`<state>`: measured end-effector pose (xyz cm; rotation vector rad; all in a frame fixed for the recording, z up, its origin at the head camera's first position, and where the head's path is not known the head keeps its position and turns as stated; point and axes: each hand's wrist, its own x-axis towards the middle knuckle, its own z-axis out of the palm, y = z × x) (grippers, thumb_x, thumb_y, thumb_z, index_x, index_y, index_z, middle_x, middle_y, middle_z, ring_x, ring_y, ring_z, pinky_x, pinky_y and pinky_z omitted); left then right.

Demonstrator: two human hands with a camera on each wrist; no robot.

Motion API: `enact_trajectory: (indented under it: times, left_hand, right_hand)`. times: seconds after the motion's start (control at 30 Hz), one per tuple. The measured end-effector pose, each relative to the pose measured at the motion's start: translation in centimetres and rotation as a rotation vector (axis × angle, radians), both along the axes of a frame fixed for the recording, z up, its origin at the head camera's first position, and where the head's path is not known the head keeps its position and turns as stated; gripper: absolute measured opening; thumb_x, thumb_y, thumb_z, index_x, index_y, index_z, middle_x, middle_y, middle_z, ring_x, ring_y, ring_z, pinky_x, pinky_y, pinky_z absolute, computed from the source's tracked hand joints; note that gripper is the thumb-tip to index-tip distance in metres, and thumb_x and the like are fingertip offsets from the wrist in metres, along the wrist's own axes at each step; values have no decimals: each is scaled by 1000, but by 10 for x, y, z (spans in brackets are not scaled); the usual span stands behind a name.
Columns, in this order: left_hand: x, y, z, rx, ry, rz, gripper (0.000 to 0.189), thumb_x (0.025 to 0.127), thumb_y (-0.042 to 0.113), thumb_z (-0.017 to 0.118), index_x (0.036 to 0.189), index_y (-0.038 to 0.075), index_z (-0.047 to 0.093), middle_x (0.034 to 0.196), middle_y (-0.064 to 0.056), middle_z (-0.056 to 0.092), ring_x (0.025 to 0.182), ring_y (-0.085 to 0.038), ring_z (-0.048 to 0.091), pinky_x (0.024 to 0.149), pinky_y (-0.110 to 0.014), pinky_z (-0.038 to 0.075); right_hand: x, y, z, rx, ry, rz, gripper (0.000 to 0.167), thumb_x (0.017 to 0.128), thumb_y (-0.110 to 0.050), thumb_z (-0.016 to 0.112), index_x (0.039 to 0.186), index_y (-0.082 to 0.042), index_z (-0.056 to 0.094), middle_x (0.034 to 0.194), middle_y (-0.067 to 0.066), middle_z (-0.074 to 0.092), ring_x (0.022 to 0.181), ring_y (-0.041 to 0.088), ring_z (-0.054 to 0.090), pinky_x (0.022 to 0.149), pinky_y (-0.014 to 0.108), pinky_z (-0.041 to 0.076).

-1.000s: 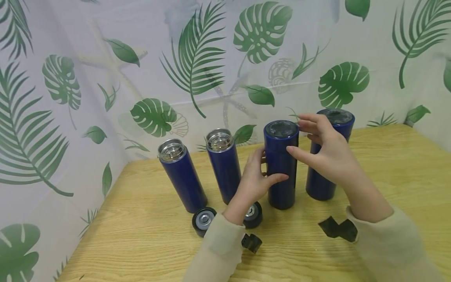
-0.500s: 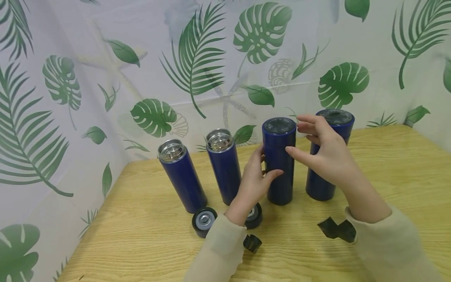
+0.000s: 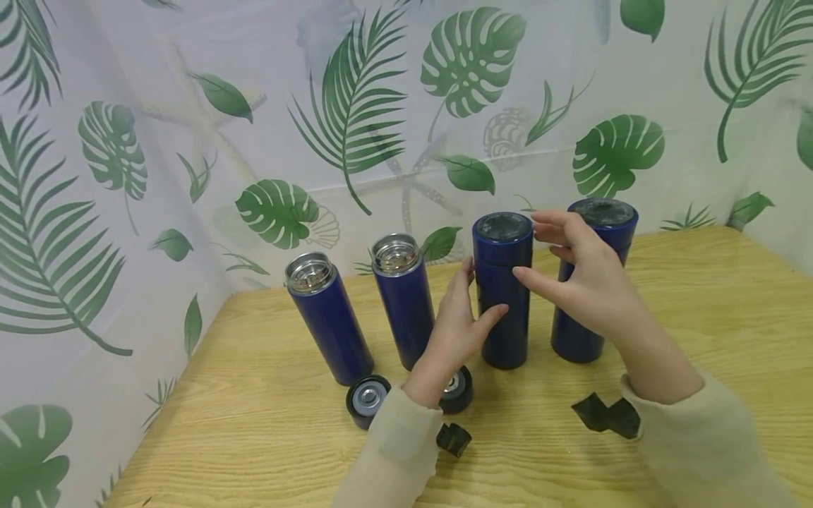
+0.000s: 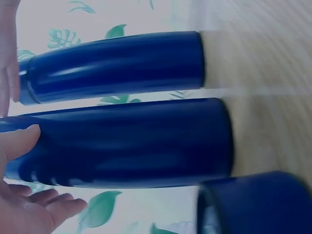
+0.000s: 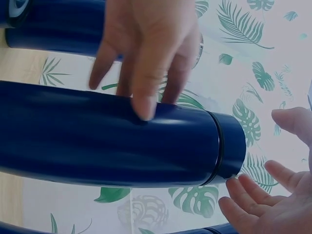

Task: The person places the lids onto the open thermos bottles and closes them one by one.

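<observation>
In the head view a capped blue vacuum flask (image 3: 504, 293) stands upright between both hands. My left hand (image 3: 454, 321) is loosely about its left side, the thumb on its front; in the left wrist view the fingers (image 4: 68, 208) lie spread, apart from the wall. At the lid end my right hand (image 3: 584, 282) is spread; in the right wrist view its fingertips (image 5: 233, 187) are close to the lid, and contact is unclear. Two uncapped blue flasks, one outer (image 3: 330, 321) and one inner (image 3: 406, 303), stand to the left. Another capped flask (image 3: 578, 310) stands behind the right hand.
Two dark lids lie upturned on the wooden table (image 3: 254, 423): a left lid (image 3: 368, 400) and a right lid (image 3: 455, 388) partly behind the left forearm. Black wrist pieces show beside the left sleeve (image 3: 454, 439) and right sleeve (image 3: 606, 416). A leaf-patterned curtain (image 3: 254, 141) hangs behind.
The flask between the hands has shifted slightly left and away, both hands moving with it. Over the last half second it stays nearly still, and the left fingers show less behind it.
</observation>
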<state>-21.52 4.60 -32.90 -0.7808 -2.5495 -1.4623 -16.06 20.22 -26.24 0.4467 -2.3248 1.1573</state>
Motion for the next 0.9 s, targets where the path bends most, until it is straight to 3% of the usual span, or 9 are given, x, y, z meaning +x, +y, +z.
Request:
enact_trajectory:
  times: [0.1, 0.23, 0.33, 0.47, 0.57, 0.9]
  left_hand:
    - [6, -6, 9, -18, 42, 33, 76, 84, 22, 62, 141, 7, 14, 142, -10, 22, 128, -19, 24, 100, -34, 26]
    - [15, -16, 21, -61, 155, 31, 74, 83, 24, 63, 139, 5, 19, 141, -11, 24, 129, -20, 22, 100, -36, 26]
    - [22, -28, 27, -57, 266, -1, 70, 83, 22, 64, 137, 2, 25, 139, -13, 29, 127, -21, 25, 100, -35, 27]
    - [27, -45, 31, -5, 425, -18, 65, 81, 15, 66, 132, -3, 31, 133, -16, 35, 124, -23, 31, 99, -35, 29]
    - [29, -59, 31, 28, 505, 11, 63, 79, 11, 67, 130, -5, 34, 131, -18, 37, 123, -24, 33, 98, -36, 30]
    - [29, -91, 37, 102, 587, 140, 59, 78, 7, 67, 126, -7, 37, 128, -19, 38, 118, -25, 38, 89, -40, 39]
  right_hand:
    - [0, -2, 0, -1, 33, -3, 61, 76, -6, 69, 127, 2, 36, 118, 22, 47, 111, 34, 42, 88, 49, 35]
    - [3, -4, 1, -4, 81, -12, 62, 74, -2, 69, 127, 1, 37, 115, 22, 48, 108, 34, 45, 86, 48, 37]
    - [5, -6, 1, 10, 112, -19, 62, 73, 0, 70, 127, 1, 37, 114, 20, 49, 107, 32, 46, 89, 31, 40]
    - [8, -10, 3, 22, 137, -9, 63, 73, 1, 70, 126, 1, 37, 112, 17, 50, 105, 28, 48, 83, 7, 34]
    - [10, -14, 3, 13, 138, 14, 61, 73, 1, 70, 125, 0, 38, 112, 16, 51, 103, 26, 48, 84, 7, 33]
    - [9, -27, 6, -10, 128, 63, 55, 74, 1, 68, 123, 2, 42, 115, 15, 50, 103, 23, 48, 84, 9, 35]
